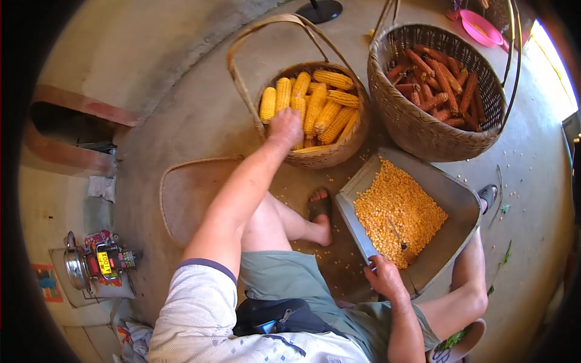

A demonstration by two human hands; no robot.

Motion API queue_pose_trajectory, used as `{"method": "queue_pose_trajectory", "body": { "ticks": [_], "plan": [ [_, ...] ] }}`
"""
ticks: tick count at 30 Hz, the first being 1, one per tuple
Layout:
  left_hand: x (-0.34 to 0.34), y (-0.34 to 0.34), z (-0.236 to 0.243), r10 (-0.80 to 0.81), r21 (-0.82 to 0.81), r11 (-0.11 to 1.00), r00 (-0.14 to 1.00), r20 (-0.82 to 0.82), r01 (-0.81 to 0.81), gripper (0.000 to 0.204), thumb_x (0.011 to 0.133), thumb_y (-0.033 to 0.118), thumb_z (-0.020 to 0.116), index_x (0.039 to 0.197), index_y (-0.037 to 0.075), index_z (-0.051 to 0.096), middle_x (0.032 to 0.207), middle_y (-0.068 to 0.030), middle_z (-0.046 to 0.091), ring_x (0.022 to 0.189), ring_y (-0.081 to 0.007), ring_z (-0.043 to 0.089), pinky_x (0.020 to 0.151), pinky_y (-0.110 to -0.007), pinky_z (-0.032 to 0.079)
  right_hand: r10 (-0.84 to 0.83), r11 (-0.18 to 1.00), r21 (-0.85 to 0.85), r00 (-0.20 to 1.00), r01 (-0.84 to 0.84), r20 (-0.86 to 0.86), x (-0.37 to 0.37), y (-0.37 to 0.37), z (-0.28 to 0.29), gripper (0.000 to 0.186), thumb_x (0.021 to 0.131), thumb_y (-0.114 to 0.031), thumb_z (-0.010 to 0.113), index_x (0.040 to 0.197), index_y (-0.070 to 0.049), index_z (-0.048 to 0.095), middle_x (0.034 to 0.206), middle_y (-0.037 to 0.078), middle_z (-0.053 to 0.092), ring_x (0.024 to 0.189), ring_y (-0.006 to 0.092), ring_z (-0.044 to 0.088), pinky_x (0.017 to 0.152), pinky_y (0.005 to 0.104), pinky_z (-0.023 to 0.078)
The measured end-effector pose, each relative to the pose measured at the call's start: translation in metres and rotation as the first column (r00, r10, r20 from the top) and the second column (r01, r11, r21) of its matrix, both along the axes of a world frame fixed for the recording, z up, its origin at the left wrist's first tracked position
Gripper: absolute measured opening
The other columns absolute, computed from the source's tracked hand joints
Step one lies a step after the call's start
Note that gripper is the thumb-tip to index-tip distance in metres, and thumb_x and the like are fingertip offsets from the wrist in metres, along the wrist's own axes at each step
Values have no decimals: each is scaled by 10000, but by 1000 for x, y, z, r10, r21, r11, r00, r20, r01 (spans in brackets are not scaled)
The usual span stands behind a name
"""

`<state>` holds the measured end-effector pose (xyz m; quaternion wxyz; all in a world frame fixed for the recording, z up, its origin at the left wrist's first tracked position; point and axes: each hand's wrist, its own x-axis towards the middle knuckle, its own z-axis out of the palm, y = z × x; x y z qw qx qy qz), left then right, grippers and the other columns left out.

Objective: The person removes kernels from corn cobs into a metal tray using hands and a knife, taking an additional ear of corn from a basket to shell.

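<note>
My left hand (pixel 285 128) reaches into a wicker basket (pixel 324 158) filled with yellow corn cobs (pixel 315 109). Its fingers curl down over a cob at the basket's left side, and the fingertips are partly hidden. Between my legs stands a grey scoop-shaped bin (pixel 445 175) with a heap of loose corn kernels (pixel 399 209) in it. A thin dark rod-like piece (pixel 403 246) lies on the kernels. My right hand (pixel 385 277) is closed at the bin's near left rim, fingers bent against the edge.
A larger wicker basket (pixel 423 142) with reddish stripped cobs (pixel 439 85) stands at the far right. Behind it sits a pink basin (pixel 481 27). A low woven-rimmed seat or tray (pixel 193 199) is left of my leg. Stray kernels dot the floor. A metal pot (pixel 75 269) is far left.
</note>
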<state>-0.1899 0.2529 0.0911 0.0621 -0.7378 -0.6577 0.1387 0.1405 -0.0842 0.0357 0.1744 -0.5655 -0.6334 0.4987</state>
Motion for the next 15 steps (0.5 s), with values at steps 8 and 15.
{"method": "queue_pose_trajectory", "body": {
  "ticks": [8, 15],
  "plan": [
    [-35, 53, -52, 24, 51, 999, 973, -228, -12, 312, 849, 107, 627, 1135, 8, 551, 1093, -201, 542, 941, -378, 643, 719, -429, 587, 1, 993, -120, 1000, -3, -17, -6, 24, 14, 280, 852, -144, 691, 1081, -12, 602, 890, 189, 672, 807, 378, 666, 723, 457, 540],
    [-47, 64, -52, 97, 96, 992, 986, -136, -85, 317, 892, 85, 538, 1191, -16, 501, 1078, -299, 582, 930, -442, 637, 798, -482, 557, -61, 990, -132, 997, 54, -52, -6, 35, 23, 272, 849, -115, 694, 1082, -9, 603, 903, 177, 681, 745, 325, 685, 693, 410, 553]
  ]
}}
